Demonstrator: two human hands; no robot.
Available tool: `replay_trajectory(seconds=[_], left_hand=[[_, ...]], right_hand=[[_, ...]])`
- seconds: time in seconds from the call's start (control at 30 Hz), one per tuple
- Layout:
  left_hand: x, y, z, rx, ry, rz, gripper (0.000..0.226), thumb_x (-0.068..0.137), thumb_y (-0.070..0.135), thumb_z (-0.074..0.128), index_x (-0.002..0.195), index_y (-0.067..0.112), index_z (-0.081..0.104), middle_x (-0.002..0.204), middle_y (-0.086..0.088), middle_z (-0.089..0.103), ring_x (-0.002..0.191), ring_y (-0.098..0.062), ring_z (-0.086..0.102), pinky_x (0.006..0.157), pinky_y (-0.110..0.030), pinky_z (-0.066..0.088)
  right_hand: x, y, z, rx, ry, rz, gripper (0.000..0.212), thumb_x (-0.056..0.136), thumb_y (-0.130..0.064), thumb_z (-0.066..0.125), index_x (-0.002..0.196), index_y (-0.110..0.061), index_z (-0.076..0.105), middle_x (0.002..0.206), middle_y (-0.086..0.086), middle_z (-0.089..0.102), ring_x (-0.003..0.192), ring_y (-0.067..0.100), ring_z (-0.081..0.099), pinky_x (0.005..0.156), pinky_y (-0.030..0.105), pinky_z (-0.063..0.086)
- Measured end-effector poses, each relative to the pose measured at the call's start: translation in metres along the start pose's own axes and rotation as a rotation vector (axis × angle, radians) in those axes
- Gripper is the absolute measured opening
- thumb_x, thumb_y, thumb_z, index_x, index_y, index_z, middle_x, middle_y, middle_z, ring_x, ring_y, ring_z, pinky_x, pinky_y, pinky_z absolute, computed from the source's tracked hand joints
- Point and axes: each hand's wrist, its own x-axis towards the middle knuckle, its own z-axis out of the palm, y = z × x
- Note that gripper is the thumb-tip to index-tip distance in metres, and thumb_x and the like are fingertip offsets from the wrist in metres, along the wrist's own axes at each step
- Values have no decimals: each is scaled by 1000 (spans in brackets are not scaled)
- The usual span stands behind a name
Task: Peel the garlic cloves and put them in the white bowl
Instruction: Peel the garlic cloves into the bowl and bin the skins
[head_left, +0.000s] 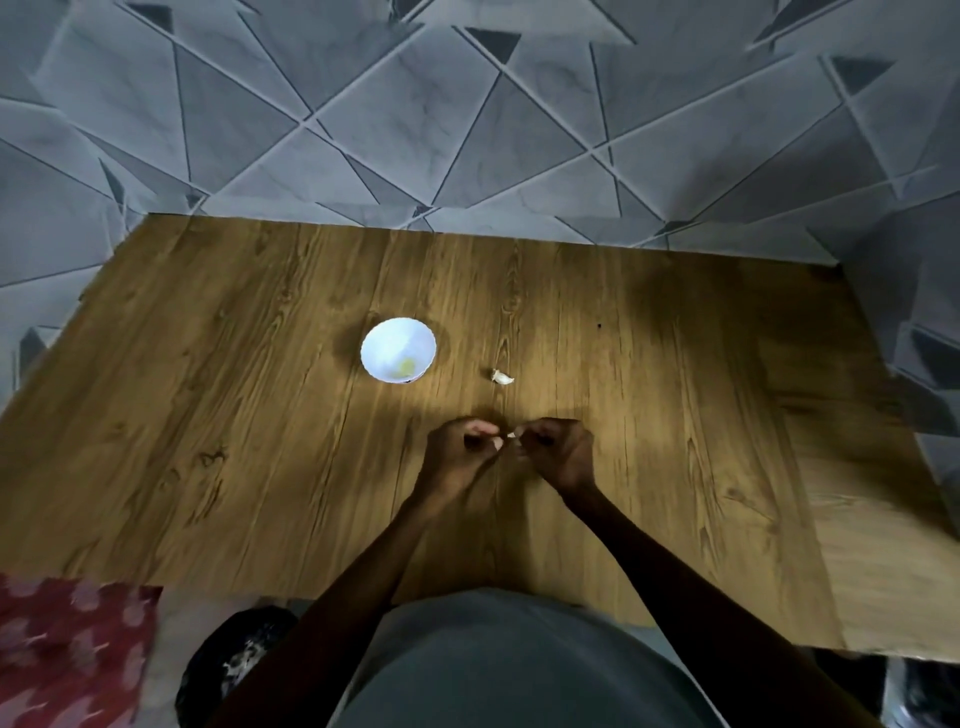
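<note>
Left hand and right hand, fingers curled, pinch garlic clove between them, toward table near edge; second clove near white bowl.

Bare wood of the table runs open from the left hand and right hand to the white bowl; a loose garlic clove lies right of the bowl, apart from it, straight ahead of the hands; the tiled wall closes the far edge
</note>
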Motion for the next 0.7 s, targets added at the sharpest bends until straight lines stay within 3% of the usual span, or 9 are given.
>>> replay_trajectory(seconds=[0.17, 0.3, 0.37, 0.47, 0.7], left_hand=[[5, 18, 2, -425, 21, -173, 6, 83, 13, 75, 89, 11, 75, 78, -7, 74, 68, -16, 68, 66, -29, 53], [8, 22, -8, -493, -30, -193, 7, 87, 7, 70, 94, 8, 73, 79, -10, 75, 71, -16, 70, 67, -26, 54], [7, 27, -14, -504, -57, -198, 10, 89, 7, 68, 97, 5, 73, 83, -13, 75, 74, -18, 72, 68, -26, 56], [6, 38, -21, -547, -63, -266, 7, 90, 4, 66, 94, 2, 71, 76, -8, 73, 67, -12, 71, 64, -22, 57], [16, 42, -31, -724, -183, -511, 11, 91, -3, 58, 86, 1, 68, 75, -6, 69, 63, -9, 67, 61, -19, 54]], right_hand=[[3, -22, 5, 167, 11, 93, 9, 88, -9, 72, 93, -2, 76, 78, 7, 76, 68, 20, 74, 63, 31, 61], [12, -28, 3, 143, 4, 64, 6, 85, -8, 75, 90, -5, 76, 79, 5, 76, 69, 17, 73, 61, 28, 59], [15, -31, 4, 57, 2, 4, 3, 84, -8, 76, 85, -10, 77, 77, 0, 75, 69, 13, 72, 61, 27, 59], [17, -37, 7, -69, 27, -70, 15, 83, -3, 74, 79, -18, 75, 74, -7, 73, 67, 5, 69, 63, 23, 57], [17, -50, 5, -213, 60, -338, 20, 79, 8, 69, 83, -11, 75, 79, -8, 70, 75, 0, 65, 67, 15, 52]])
